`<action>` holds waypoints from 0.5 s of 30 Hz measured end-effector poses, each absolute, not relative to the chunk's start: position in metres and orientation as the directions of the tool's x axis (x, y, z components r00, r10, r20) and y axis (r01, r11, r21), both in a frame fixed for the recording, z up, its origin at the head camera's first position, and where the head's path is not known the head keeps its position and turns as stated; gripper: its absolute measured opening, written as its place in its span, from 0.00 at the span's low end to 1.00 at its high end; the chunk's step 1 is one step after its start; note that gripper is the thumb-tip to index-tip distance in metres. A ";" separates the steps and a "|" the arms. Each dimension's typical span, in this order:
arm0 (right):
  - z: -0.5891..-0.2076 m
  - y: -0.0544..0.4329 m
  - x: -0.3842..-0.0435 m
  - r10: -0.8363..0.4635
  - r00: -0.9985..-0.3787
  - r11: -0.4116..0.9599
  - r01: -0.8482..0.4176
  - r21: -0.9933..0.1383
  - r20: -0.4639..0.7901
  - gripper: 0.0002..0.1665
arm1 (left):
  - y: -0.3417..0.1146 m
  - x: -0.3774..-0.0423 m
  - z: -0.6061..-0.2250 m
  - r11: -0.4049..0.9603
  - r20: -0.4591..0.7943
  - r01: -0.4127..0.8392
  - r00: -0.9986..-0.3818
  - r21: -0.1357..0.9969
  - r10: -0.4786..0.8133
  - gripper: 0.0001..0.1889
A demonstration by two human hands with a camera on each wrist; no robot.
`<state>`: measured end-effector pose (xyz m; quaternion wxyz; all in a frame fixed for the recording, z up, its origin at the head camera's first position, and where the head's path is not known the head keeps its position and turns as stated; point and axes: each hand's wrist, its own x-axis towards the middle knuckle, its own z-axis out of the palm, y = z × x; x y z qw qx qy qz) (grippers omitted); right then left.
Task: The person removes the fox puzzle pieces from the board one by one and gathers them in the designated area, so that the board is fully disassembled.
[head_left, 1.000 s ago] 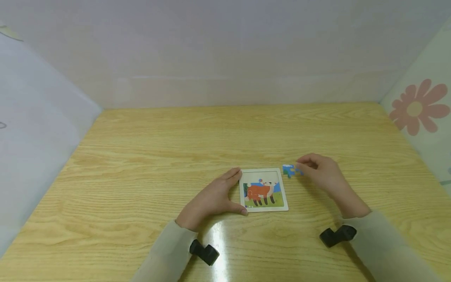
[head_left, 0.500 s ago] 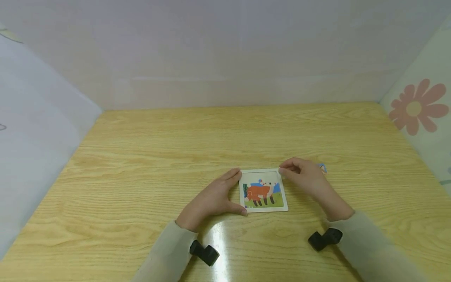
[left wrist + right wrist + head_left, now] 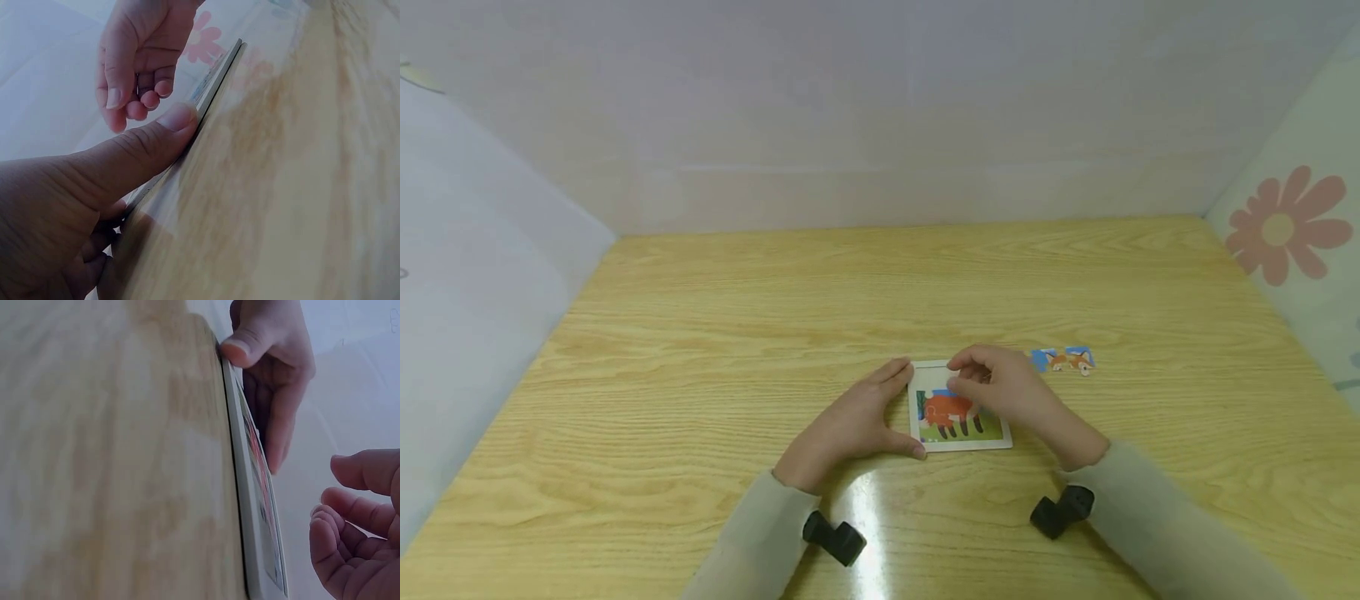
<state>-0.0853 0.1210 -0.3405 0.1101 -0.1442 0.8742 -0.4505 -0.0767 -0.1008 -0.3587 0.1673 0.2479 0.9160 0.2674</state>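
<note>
Fox puzzle [image 3: 950,410]: lower part filled, upper left bare, two loose pieces [image 3: 1079,359] outstanding. My left hand [image 3: 859,418] clamps the frame [image 3: 964,446]; my right hand [image 3: 1006,382]: cannot tell.

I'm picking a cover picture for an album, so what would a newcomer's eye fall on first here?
Probably the orange fox on the puzzle, which the left hand holds along its left side while the right hand hovers above. Next come the loose pieces beyond the right hand, and the pink flower on the right-hand wall.
</note>
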 end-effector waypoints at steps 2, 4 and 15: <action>-0.341 0.117 -0.085 -0.367 -0.928 0.559 -0.169 -0.812 -0.060 0.13 | -0.101 -0.077 -0.359 0.732 -0.171 0.368 -0.820 0.573 0.546 0.56; -0.342 0.113 -0.084 -0.387 -0.921 0.580 -0.212 -0.786 -0.037 0.14 | -0.101 -0.077 -0.359 0.732 -0.168 0.373 -0.819 0.571 0.548 0.56; -0.345 0.096 -0.082 -0.541 -0.841 0.666 -0.445 -0.599 0.024 0.23 | -0.102 -0.077 -0.359 0.730 -0.168 0.383 -0.813 0.566 0.557 0.56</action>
